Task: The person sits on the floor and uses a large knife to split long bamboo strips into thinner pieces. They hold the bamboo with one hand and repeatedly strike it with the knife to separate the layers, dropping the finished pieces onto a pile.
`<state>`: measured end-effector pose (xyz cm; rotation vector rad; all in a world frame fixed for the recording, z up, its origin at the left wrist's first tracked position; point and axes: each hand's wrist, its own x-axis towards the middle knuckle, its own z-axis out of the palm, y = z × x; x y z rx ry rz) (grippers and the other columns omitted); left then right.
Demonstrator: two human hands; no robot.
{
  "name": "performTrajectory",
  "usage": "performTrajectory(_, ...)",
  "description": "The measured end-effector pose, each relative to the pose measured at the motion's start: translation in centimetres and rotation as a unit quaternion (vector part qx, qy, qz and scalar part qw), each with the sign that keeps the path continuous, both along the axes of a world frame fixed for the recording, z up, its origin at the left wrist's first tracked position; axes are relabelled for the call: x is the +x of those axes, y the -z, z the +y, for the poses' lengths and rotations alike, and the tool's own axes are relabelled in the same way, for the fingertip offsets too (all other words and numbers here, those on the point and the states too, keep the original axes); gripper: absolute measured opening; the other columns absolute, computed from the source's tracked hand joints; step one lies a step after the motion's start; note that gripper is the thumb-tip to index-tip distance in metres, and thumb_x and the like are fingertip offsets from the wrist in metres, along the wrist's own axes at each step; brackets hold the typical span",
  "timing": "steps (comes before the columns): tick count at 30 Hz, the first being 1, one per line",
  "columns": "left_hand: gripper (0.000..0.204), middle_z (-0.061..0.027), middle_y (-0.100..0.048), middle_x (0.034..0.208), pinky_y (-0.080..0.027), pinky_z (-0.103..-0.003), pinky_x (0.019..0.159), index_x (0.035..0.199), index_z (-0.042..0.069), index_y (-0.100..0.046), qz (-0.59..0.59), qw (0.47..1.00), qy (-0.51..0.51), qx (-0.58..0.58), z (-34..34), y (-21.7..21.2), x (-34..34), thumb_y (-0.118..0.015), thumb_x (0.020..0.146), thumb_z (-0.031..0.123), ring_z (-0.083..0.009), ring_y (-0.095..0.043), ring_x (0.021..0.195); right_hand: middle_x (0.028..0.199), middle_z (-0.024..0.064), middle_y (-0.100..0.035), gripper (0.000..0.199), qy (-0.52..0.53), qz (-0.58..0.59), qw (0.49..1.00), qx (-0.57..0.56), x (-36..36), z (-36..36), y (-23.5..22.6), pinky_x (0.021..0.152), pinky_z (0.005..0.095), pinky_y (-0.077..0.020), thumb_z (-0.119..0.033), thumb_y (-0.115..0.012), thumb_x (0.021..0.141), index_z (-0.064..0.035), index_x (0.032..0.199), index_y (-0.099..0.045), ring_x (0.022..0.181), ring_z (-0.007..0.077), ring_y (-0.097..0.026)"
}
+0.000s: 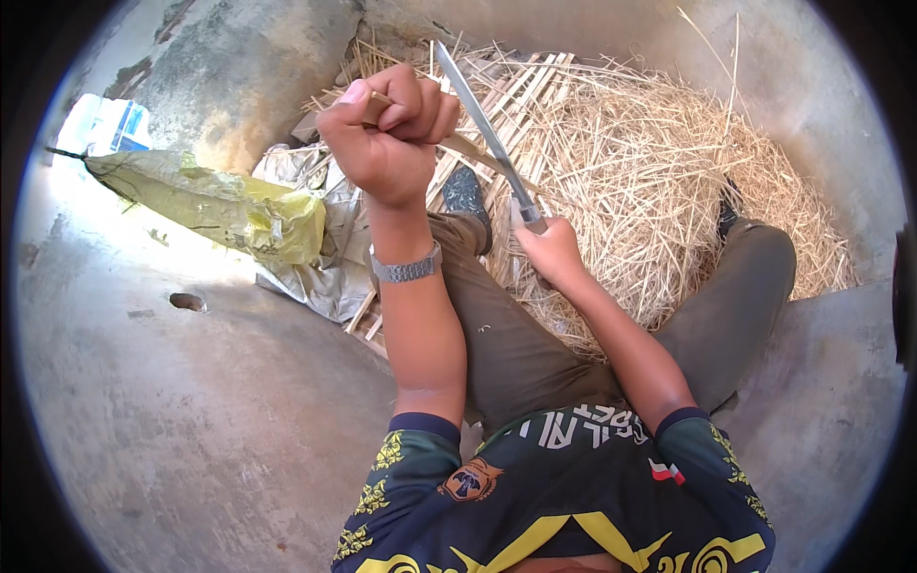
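My left hand [396,134], with a metal watch [406,266] on its wrist, is raised and closed round a thin strip of split bamboo or wood [470,149]. The strip runs from the fist down to the right, toward the knife. In my right hand [552,246] is the handle of a long-bladed knife [482,124], its blade slanting up and to the left. The blade crosses the strip; whether its edge is biting into it I cannot tell. Part of the knife's handle is hidden inside my right fist.
A big heap of pale shavings [640,181] lies between my legs and beyond. Flat split strips [521,95] lie at its far left. A yellowish woven sack [220,205] and grey sheeting [334,277] are at the left. Concrete walls [621,33] enclose the spot.
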<state>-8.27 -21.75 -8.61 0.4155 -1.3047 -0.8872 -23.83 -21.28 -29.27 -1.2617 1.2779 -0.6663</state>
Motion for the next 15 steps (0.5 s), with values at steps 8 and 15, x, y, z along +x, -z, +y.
performTrajectory(8, 0.044, 0.0048, -0.018, 0.051, -0.014, -0.031, 0.047, 0.06, 0.016, -0.025, 0.014, 1.0, 0.012, 0.007, 0.3, 0.3, -1.0, -0.036, 0.09, 0.046, -0.0101, -0.011, 0.049, 0.055, 0.0009, -0.053, 0.02, -0.019, -0.105, 0.991, -0.078, 0.4, 0.3, -2.4, 0.048, 0.032, -0.0391, -0.017, -0.065, 0.081, -0.0023, 0.069, -0.058, 0.046, 0.012, -0.048)
performTrajectory(15, 0.044, 0.0047, -0.018, 0.051, -0.014, -0.031, 0.047, 0.06, 0.015, -0.026, 0.009, 1.0, -0.005, -0.006, 0.2, 0.1, -0.6, -0.038, 0.09, 0.045, -0.0101, -0.011, 0.049, 0.048, -0.0033, -0.041, 0.02, -0.118, -0.351, 0.909, 0.189, -1.1, 0.4, -5.6, 0.034, 0.0257, -0.0304, -0.007, -0.062, 0.085, -0.0082, 0.072, -0.048, 0.032, 0.0063, -0.033)
